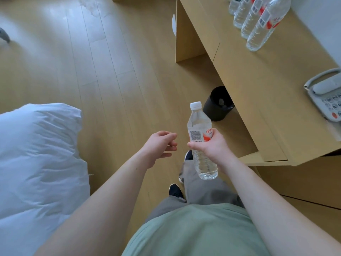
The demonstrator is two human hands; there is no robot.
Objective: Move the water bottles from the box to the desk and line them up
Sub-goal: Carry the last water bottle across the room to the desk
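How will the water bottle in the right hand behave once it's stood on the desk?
The water bottle looks full, so probably heavy for its size. Tall and narrow, it may tip if bumped. Its thin ribbed plastic likely flexes under the right hand.

The wooden bench (267, 85) carries a row of water bottles (262, 28), well apart from a grey telephone (324, 93).

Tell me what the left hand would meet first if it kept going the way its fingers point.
Probably the water bottle held in the right hand: the left hand is empty and its fingers point straight toward it, though depth is uncertain.
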